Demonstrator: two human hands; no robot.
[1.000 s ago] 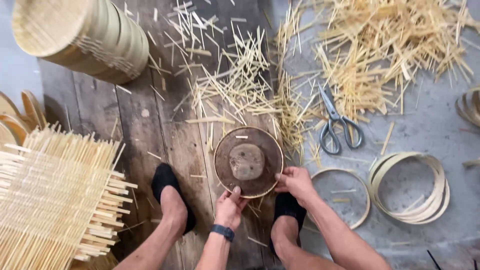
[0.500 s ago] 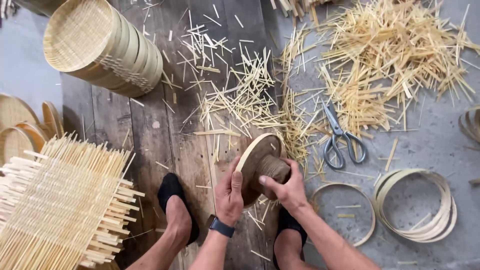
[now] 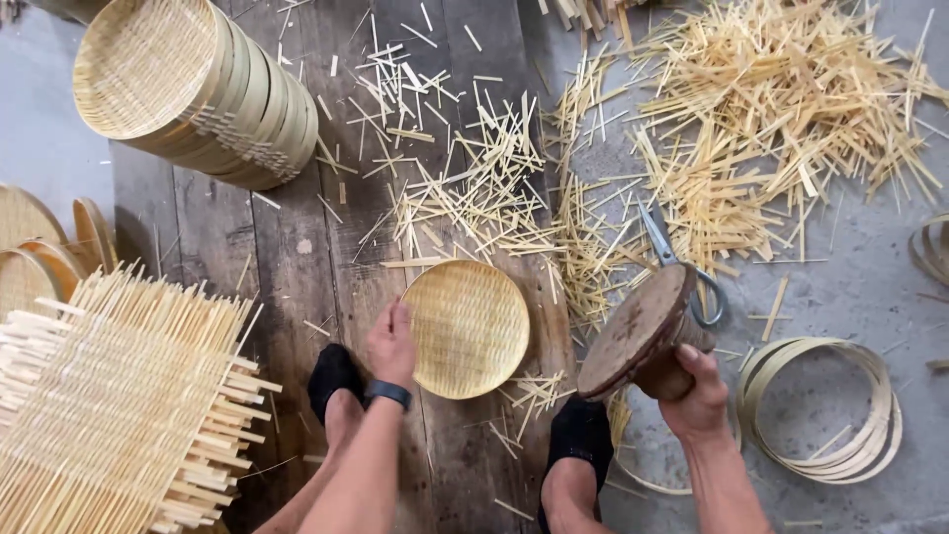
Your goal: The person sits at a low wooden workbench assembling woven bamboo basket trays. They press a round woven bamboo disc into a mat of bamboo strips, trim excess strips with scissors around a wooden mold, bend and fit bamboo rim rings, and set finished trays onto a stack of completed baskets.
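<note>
- Weathered wooden floor planks (image 3: 297,287) strewn with bamboo offcuts (image 3: 771,109); grey concrete to the right.
- Small round woven tray (image 3: 467,328) lying flat on the planks between two black-socked feet, apparently formed and trimmed, no longer under the mould.
- Stack of finished trays (image 3: 213,89) on its side at upper left; square woven mat (image 3: 109,396) untrimmed at lower left; bamboo hoops (image 3: 830,415) loose at right, suggesting more pieces to come.
- Left hand (image 3: 392,343) extended, fingers relaxed, resting against the tray's left rim without gripping.
- Right hand (image 3: 697,396) raised off the floor, clenched around the round wooden mould (image 3: 643,331), tilted on edge.
- Scissors (image 3: 677,262) lying unused just behind the mould.
</note>
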